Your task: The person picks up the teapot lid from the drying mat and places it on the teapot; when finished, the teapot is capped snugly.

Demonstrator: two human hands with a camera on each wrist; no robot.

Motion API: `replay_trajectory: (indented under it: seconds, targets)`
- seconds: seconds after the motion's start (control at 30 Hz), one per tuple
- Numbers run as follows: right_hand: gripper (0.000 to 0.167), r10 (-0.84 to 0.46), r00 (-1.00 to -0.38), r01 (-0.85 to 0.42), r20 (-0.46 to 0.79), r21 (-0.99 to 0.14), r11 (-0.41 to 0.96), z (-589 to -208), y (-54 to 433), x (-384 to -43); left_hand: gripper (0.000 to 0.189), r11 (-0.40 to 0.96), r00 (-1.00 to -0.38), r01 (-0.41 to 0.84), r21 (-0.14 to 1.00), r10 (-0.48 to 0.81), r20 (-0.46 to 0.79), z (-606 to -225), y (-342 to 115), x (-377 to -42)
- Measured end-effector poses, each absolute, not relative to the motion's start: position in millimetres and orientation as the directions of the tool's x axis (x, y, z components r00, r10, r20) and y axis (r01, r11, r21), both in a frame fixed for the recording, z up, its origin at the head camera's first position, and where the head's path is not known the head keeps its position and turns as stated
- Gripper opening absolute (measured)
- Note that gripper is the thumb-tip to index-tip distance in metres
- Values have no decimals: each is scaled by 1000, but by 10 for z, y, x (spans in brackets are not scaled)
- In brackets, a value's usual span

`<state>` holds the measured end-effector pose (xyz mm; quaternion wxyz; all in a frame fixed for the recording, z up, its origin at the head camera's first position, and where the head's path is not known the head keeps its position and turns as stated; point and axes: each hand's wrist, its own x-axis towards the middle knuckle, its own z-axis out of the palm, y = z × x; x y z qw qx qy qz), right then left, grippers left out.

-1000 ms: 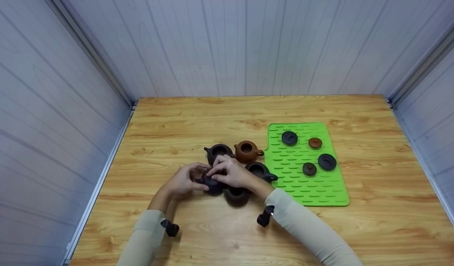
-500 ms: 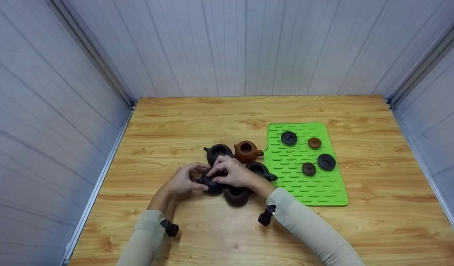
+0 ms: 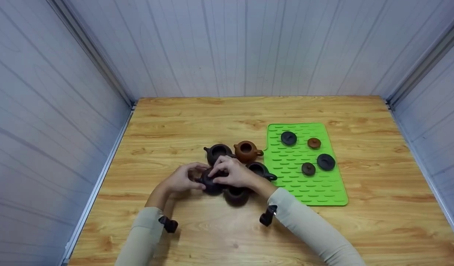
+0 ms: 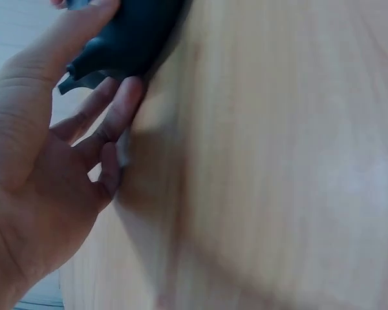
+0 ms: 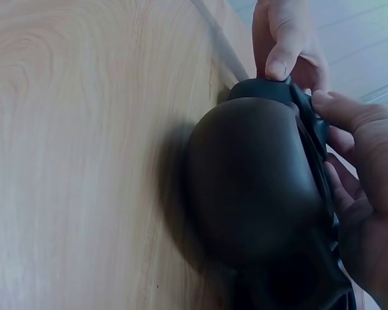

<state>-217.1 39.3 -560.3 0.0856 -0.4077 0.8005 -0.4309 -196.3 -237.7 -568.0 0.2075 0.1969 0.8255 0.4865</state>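
Observation:
My left hand (image 3: 181, 180) holds a small dark teapot (image 3: 213, 189) around its spout side, thumb on one flank and fingertips on the other. From the right, my right hand (image 3: 235, 174) reaches over this pot and pinches the dark lid (image 5: 317, 130) at its top; the palm hides much of it. A dark brown teapot (image 3: 236, 200) with no lid stands under my right wrist and fills the right wrist view. Lidless pots stand close by: a dark teapot (image 3: 211, 156) behind, an orange-brown teapot (image 3: 244, 158), and a black teapot (image 3: 264, 173).
A green mat (image 3: 289, 192) lies on the wooden table (image 3: 205, 236) to the right. On it are a black lid (image 3: 288, 138), an orange-brown lid (image 3: 314, 143), another black lid (image 3: 326, 162) and a dark brown lid (image 3: 308, 169). Pale walls (image 3: 227, 48) enclose the table.
My left thumb and forearm have shifted slightly left, baring more of the pot's side. My right hand keeps nearly the same place, and the other pots and lids are unmoved.

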Motion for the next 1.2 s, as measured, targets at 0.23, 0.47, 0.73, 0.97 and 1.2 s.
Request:
replay_trajectory:
  seconds: [0.23, 0.47, 0.73, 0.97, 1.2]
  targets:
    - [23, -743, -637, -556, 205, -790, 259, -5580, 472, -2170, 60, 452, -829, 79, 888, 524, -193, -5617, -2460, -2067]
    - [24, -775, -597, -575, 207, -784, 233, -5547, 553, -2181, 54, 496, -900, 56, 866, 401, -171, -5501, -2491, -2196]
    - [26, -811, -558, -586, 178, -776, 234, -5496, 630, -2188, 56, 549, -948, 50, 835, 288, -132, -5409, -2368, -2352]
    - [30, -828, -547, -543, 125, -806, 237, -5451, 683, -2175, 67, 543, -942, 53, 838, 305, -138, -5412, -2190, -2437]
    - [36, -831, -541, -533, 129, -817, 220, -5423, 757, -2177, 72, 512, -925, 23, 858, 336, -176, -5437, -2034, -2483]
